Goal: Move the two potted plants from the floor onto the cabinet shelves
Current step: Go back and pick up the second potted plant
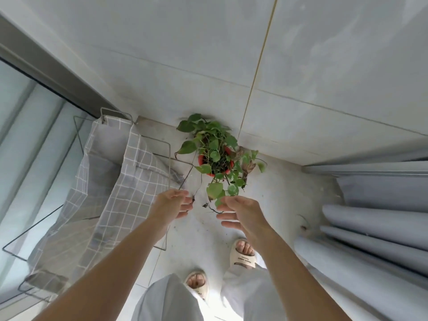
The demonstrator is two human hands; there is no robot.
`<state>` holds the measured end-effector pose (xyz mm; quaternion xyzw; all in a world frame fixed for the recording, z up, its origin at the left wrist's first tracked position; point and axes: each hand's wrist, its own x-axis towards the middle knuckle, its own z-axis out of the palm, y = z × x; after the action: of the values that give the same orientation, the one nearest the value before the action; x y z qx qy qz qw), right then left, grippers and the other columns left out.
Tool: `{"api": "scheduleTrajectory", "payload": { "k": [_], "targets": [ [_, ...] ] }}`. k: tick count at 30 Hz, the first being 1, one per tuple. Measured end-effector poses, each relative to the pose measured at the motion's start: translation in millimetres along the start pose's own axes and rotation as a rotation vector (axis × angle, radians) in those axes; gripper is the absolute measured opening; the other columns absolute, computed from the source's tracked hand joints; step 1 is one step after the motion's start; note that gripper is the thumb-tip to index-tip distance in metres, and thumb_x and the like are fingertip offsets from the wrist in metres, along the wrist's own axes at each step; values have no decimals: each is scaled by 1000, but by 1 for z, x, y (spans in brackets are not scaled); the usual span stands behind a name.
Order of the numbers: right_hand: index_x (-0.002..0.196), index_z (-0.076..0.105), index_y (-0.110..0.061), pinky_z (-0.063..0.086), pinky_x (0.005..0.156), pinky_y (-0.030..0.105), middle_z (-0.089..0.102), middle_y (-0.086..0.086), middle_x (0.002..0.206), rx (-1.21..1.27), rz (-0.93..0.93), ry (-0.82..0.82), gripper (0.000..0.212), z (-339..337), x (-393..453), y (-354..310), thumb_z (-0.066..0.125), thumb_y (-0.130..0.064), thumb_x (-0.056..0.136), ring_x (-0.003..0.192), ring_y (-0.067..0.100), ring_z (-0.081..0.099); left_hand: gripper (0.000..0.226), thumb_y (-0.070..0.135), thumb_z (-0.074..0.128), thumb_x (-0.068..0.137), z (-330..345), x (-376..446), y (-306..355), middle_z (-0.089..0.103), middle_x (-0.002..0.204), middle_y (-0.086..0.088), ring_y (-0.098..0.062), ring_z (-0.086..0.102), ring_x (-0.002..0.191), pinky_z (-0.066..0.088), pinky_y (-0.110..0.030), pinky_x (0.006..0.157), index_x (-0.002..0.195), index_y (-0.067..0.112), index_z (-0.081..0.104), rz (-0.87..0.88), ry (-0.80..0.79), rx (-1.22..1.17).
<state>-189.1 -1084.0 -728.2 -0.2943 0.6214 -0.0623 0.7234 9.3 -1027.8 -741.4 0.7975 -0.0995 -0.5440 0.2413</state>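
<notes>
We judge the step as the reach for the first pickup. The potted plant (216, 156) stands on the floor at frame centre, against the wall. Our left hand (176, 205) and right hand (236, 214) hover below it, fingers apart, holding nothing. Next: grip the red pot under the leaves. The slipper (243, 257) print is unreadable.

You are looking straight down at a potted plant (215, 156) in a red pot on the pale floor (289, 205), set against the white wall (208, 54). Your left hand (177, 203) and right hand (236, 213) reach toward it, fingers relaxed and spread, holding nothing, both just short of the trailing leaves. A wire-framed basket with grey checked fabric (108, 181) stands to your left, grey curtain folds (375, 232) to your right. Your slippered feet (242, 253) show below.
</notes>
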Motion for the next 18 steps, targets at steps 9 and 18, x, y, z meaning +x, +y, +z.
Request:
{"api": "scheduleTrajectory", "payload": {
  "k": [9,18],
  "targets": [
    [136,61,-11,53,92,34,67,0,103,-52,15,-93,40,81,130,85,53,-6,97,103,22,65,24,15,48,101,32,140,-51,69,111,-6,-20,67,102,52,-41,99,118,8,63,-1,43,-55],
    [155,35,-11,35,112,32,35,9,162,-387,-171,1,52,101,240,122,35,-25,105,146,28,36,29,8,46,99,76,276,-69,57,97,-14,-25,56,83,49,-37,81,71,16,49,123,111,-35]
  ]
}}
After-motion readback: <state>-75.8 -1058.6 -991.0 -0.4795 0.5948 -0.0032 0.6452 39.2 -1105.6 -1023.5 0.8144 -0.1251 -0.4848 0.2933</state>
